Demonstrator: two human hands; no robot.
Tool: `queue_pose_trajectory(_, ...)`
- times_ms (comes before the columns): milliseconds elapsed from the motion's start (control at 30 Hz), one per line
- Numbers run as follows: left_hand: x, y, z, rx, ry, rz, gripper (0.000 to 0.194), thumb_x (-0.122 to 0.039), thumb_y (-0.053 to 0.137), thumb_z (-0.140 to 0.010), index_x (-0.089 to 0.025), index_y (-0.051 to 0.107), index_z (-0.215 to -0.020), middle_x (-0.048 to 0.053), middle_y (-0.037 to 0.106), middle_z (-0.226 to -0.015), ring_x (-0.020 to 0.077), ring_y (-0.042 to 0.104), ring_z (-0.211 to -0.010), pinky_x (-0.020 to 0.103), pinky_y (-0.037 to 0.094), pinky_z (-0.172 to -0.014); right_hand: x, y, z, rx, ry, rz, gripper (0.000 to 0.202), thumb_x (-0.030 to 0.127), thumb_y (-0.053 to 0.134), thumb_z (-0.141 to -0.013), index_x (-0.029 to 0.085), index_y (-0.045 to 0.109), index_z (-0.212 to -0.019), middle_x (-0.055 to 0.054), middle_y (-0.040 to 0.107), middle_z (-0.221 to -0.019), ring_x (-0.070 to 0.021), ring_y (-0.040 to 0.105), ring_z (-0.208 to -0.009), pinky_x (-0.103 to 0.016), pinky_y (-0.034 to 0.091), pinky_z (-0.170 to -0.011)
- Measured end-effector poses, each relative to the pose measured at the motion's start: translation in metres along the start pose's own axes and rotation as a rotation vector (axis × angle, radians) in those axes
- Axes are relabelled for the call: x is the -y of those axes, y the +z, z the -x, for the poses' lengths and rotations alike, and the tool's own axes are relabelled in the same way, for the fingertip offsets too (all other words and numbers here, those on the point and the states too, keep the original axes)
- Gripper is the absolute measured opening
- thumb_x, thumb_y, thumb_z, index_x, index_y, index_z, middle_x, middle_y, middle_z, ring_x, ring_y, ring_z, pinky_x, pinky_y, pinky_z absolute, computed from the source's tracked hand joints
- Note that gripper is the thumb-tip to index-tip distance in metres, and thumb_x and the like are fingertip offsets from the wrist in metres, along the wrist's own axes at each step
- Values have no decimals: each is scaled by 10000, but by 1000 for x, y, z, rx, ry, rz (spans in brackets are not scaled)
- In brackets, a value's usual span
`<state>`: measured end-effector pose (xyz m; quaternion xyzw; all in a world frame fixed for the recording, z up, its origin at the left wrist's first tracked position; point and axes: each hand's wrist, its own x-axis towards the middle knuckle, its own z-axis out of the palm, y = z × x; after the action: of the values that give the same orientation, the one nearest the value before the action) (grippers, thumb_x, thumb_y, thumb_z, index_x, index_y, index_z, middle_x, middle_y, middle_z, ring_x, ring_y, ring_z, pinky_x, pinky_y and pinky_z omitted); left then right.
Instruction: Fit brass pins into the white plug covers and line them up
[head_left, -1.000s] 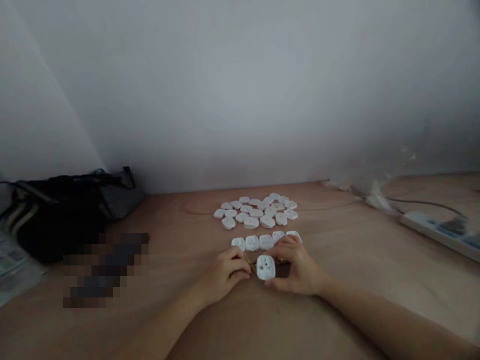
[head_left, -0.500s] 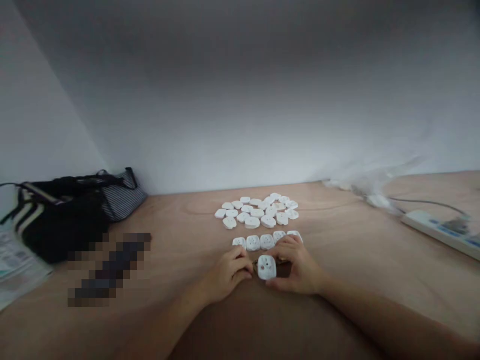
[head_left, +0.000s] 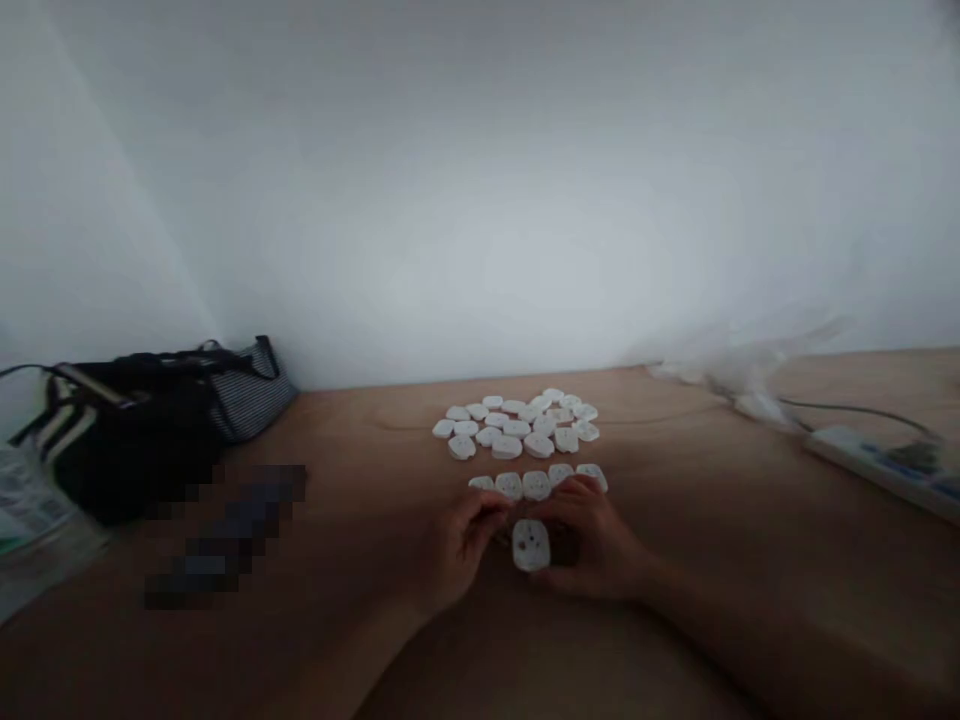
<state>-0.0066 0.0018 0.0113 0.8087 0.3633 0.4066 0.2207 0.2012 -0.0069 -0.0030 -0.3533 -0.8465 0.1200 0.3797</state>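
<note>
My right hand [head_left: 596, 545] grips a white rounded-square plastic housing [head_left: 531, 546] between thumb and fingers, its face with small holes and a reddish-brown spot turned towards me. My left hand [head_left: 465, 545] is just left of the housing, thumb and fingertips pinched together; what they hold, if anything, is too small and dark to make out. Small brassy bits [head_left: 501, 537] show dimly between the hands. Right behind my fingers lies a row of several similar white housings [head_left: 536, 486], partly covered by both hands.
Farther back lies a cluster of several white plastic pieces [head_left: 516, 428]. On the left are a black bag [head_left: 142, 430], a blurred-out dark object [head_left: 232, 535] and a plastic-wrapped packet [head_left: 37, 520]. A power strip [head_left: 885, 470] and clear plastic film [head_left: 750, 370] lie right, before the wall.
My left hand has risen slightly, its fingers drawn into a pinch near the housing's upper left. The housing in my right hand sits slightly lower. The table looks darker and the wall brighter.
</note>
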Motion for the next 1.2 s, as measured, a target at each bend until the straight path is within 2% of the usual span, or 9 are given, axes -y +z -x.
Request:
queue_pose_trajectory(200,-8,8,2,-62,94,54,108,-174,541,-851,-162,648,-840,40,656,-777,138,618,-687,214,486,-620,1,2,1,27,-6,-29,488,420,739,-568,259,633,-1017,-18,648,-827,-222,549,-825,-403,318,-831)
queue_pose_trajectory(433,-9,12,-1,-70,240,52,102,-200,599,-833,-172,690,-798,52,685,-734,172,618,-737,294,495,-721,0,3,0,29,-20,-50,484,440,738,-572,249,635,-1005,-17,646,-828,-219,551,-819,-407,319,-838)
queue_pose_trajectory(733,-3,17,0,-88,223,70,68,-224,640,-803,-185,696,-800,45,693,-751,178,635,-773,290,511,-736,1,2,1,8,-37,-46,478,472,738,-588,252,643,-1001,-19,645,-840,-213,552,-821,-399,334,-827)
queue_pose_trajectory(833,4,9,-2,-137,174,-6,100,-240,659,-781,-192,684,-865,57,679,-846,191,622,-838,309,498,-780,0,1,2,8,-16,-48,492,461,748,-578,265,644,-1017,-19,649,-849,-216,553,-824,-396,335,-823)
queue_pose_trajectory(900,11,-2,-3,-179,91,-88,106,-232,630,-794,-189,678,-878,60,654,-859,190,609,-838,307,490,-766,-1,0,2,16,5,-46,473,453,746,-580,266,650,-1004,-18,649,-835,-217,553,-824,-396,335,-824)
queue_pose_trajectory(933,15,-8,-4,-162,36,-119,102,-226,617,-798,-184,679,-867,54,641,-831,184,605,-809,294,489,-734,-1,0,2,14,12,-45,458,448,746,-581,261,654,-989,-18,648,-827,-217,554,-821,-396,335,-824)
queue_pose_trajectory(1033,24,-21,-4,82,-107,-165,81,-201,621,-776,-181,696,-796,34,615,-793,157,591,-714,248,472,-637,-1,-1,2,6,21,-47,429,429,754,-565,243,662,-941,-17,644,-788,-214,553,-805,-394,340,-820)
queue_pose_trajectory(1100,25,-24,-3,220,-147,-169,82,-183,638,-750,-195,707,-792,23,611,-811,146,585,-703,228,459,-619,0,-1,2,-2,26,-46,425,420,758,-559,240,661,-932,-18,646,-792,-216,554,-808,-391,345,-816)
queue_pose_trajectory(1200,23,-21,-2,273,-134,-160,121,-173,636,-747,-207,710,-836,20,616,-813,145,582,-703,225,453,-624,0,-2,2,-5,25,-42,413,426,753,-565,244,660,-924,-18,646,-795,-214,554,-793,-389,356,-805)
